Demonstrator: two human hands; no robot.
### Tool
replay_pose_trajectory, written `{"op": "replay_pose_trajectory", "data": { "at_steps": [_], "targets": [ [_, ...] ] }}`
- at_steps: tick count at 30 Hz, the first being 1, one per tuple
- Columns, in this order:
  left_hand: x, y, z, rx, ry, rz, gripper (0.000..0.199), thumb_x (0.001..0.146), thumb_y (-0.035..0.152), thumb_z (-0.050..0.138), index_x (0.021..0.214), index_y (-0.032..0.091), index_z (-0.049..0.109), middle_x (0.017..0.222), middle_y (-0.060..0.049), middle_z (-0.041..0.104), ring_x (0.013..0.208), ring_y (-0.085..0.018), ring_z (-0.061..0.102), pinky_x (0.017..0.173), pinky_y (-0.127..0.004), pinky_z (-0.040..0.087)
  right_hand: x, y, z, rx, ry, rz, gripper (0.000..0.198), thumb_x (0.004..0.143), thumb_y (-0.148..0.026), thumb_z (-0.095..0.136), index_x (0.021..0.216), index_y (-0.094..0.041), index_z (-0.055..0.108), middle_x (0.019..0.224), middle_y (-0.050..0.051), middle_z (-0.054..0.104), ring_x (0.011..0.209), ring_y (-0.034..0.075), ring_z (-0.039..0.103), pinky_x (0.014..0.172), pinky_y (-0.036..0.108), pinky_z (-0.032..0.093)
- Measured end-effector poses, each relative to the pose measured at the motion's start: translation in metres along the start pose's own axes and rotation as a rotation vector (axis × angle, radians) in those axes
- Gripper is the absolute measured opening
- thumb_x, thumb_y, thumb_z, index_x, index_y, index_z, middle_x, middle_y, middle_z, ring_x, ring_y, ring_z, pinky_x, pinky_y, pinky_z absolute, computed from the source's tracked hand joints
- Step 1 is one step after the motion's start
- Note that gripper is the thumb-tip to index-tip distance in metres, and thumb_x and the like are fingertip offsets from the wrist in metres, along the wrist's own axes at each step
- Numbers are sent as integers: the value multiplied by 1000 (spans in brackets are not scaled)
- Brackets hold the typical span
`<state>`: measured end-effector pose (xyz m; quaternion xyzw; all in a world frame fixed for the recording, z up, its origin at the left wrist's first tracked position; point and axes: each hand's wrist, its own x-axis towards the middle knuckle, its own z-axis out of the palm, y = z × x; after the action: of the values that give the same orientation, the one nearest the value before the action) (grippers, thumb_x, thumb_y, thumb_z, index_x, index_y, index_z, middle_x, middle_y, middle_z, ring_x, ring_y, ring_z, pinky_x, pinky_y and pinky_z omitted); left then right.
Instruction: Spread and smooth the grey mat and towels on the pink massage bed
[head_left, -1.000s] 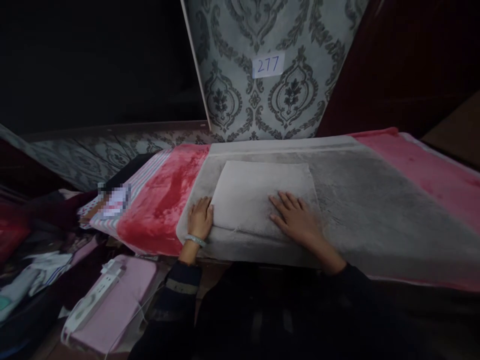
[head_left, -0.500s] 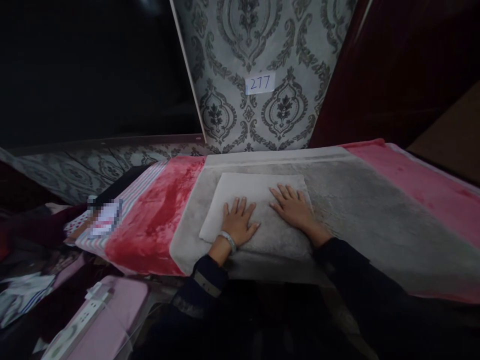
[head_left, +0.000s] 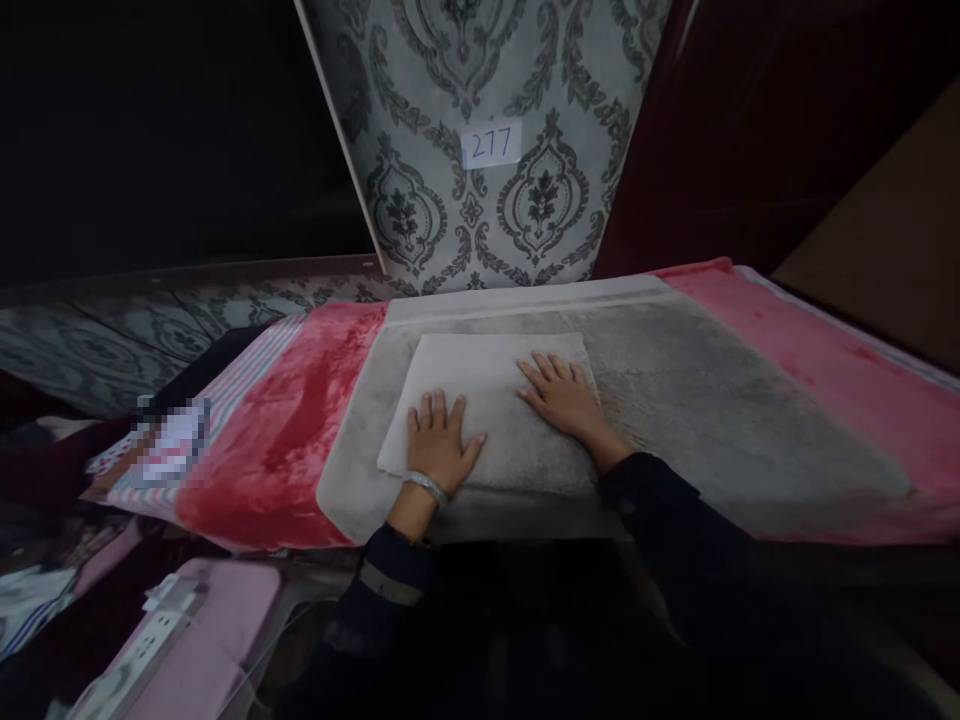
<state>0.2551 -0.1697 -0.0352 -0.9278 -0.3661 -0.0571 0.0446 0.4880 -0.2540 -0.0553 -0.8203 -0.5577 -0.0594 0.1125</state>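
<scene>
A folded whitish-grey plush cloth [head_left: 495, 440] lies flat on a larger grey plush mat [head_left: 712, 400]. My left hand [head_left: 437, 445], a bracelet at its wrist, rests palm down on the cloth's left part with fingers spread. On the right part of the cloth, close to its right edge, my right hand [head_left: 562, 398] lies flat with its fingers apart. Neither hand grips anything. Under the mat is a red and pink plush blanket [head_left: 277, 430], showing at the left and right.
A large dark screen [head_left: 150, 130] stands at the back left. A paper label reading 277 [head_left: 491, 145] is on the patterned wall [head_left: 465, 230]. At the lower left, a white power strip [head_left: 142, 650] lies on a pink surface [head_left: 225, 610]. A brown panel [head_left: 885, 230] borders the right.
The whole view has shifted, so the scene sits further left. My left hand has slid slightly left over the cloth. My right hand stays at about the same spot on it.
</scene>
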Motion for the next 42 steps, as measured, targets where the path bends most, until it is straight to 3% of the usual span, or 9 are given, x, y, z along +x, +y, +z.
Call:
{"op": "replay_pose_trajectory", "data": {
  "at_steps": [6, 8, 11, 15, 18, 23, 34, 38, 42],
  "targets": [
    [-30, -24, -2, 48, 43, -95, 71, 98, 55, 45, 154, 10, 42, 161, -24, 36, 150, -39, 32, 119, -58, 29, 7, 10, 5, 236, 16, -1, 68, 99, -64, 33, 155, -28, 43, 164, 8, 32, 152, 37, 23, 121, 67, 17],
    [-37, -31, -5, 46, 36, -116, 69, 99, 52, 44, 152, 9, 44, 159, -24, 38, 149, -38, 35, 118, -61, 30, 8, 16, 0, 465, 56, 30, 71, 97, -68, 36, 154, -27, 45, 163, 8, 35, 152, 35, 25, 123, 62, 16],
    [-39, -31, -14, 16, 40, -148, 61, 101, 47, 40, 147, 9, 49, 155, -23, 45, 145, -38, 41, 117, -67, 29, 0, 23, -11, 963, 232, 167, 77, 96, -72, 34, 158, -27, 36, 163, 8, 35, 152, 29, 28, 124, 53, 21],
    [-22, 6, -27, -82, 83, -2, 56, 102, 42, 39, 147, 10, 49, 155, -20, 47, 148, -32, 37, 120, -60, 30, -17, 18, -18, 1569, 368, 313, 71, 98, -73, 29, 158, -35, 33, 161, 6, 41, 146, 24, 41, 119, 51, 34],
    [-5, 49, -27, -132, 89, 204, 59, 101, 45, 40, 151, 14, 44, 161, -17, 39, 152, -30, 30, 122, -58, 27, -22, 5, -12, 1808, 409, 355, 64, 99, -69, 32, 153, -37, 40, 159, 6, 43, 143, 23, 45, 117, 52, 37],
    [4, 83, -3, -120, 32, 339, 67, 98, 57, 41, 156, 23, 40, 165, -14, 32, 153, -36, 25, 120, -66, 24, -23, -3, 6, 1966, 448, 435, 54, 102, -59, 34, 150, -37, 42, 161, 6, 40, 141, 20, 47, 119, 51, 34],
    [-24, 58, 3, -59, 82, 151, 69, 97, 57, 45, 156, 21, 41, 163, -19, 33, 151, -43, 26, 119, -65, 23, -27, 2, 12, 2003, 447, 383, 56, 100, -63, 34, 149, -35, 43, 162, 6, 37, 144, 23, 43, 117, 55, 36],
    [-38, 45, 7, -64, 128, 105, 69, 95, 56, 48, 153, 19, 46, 162, -20, 36, 150, -45, 27, 117, -67, 25, -28, 5, 1, 2069, 408, 427, 52, 102, -58, 29, 147, -36, 44, 162, 4, 37, 143, 21, 44, 117, 53, 37],
    [-47, 37, 3, -67, 141, 88, 67, 96, 54, 48, 151, 15, 48, 160, -21, 39, 149, -45, 29, 118, -65, 27, -40, 20, -19, 2184, 300, 486, 61, 101, -62, 18, 147, -30, 43, 157, 10, 45, 137, 24, 51, 113, 55, 41]
  ]
}}
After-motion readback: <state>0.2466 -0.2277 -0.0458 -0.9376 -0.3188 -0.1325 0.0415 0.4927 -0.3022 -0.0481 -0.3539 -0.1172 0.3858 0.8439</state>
